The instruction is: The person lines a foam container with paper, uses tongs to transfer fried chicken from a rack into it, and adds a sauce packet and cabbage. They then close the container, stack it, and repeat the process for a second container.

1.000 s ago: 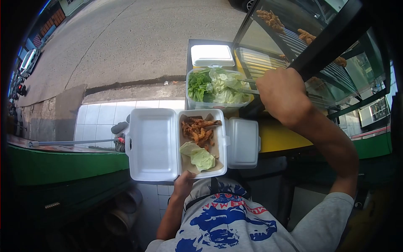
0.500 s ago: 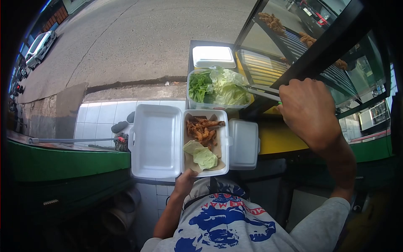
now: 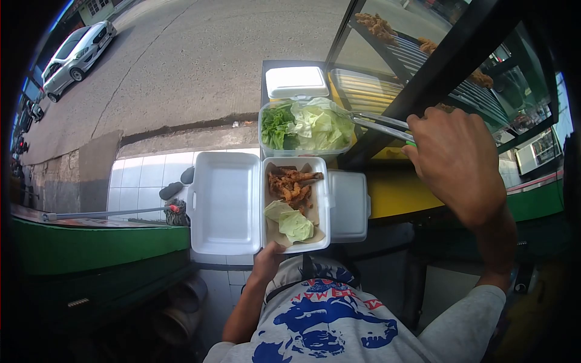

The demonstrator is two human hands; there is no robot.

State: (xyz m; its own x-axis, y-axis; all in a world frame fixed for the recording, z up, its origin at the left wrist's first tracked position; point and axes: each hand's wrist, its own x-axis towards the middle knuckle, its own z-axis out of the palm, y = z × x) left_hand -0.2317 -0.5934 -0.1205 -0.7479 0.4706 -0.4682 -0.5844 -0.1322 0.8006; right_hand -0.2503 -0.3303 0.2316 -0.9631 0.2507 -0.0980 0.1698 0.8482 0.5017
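Observation:
My left hand (image 3: 267, 261) grips the near edge of an open white foam takeout box (image 3: 225, 202), thumb over the rim. Inside its right half, fried chicken (image 3: 293, 187) lies on brown paper, with a pale lettuce leaf (image 3: 295, 226) in front of it. Metal tongs (image 3: 381, 123) are held in my right hand (image 3: 455, 154), pointing left. Their tips reach the right side of a clear plastic tub (image 3: 305, 151) of lettuce (image 3: 321, 124) and darker leafy greens (image 3: 277, 129). Whether the tips pinch a leaf I cannot make out.
Closed foam boxes stand behind the tub (image 3: 295, 81) and right of the open box (image 3: 349, 206). A glass display case (image 3: 417, 66) with fried chicken on racks rises at the right. A mop (image 3: 175, 212) leans at left; a white car (image 3: 78, 57) is on the street.
The white car has come closer along the street. My right hand and the tongs stay over the tub's right side, nearly unmoved. The view has shifted slightly.

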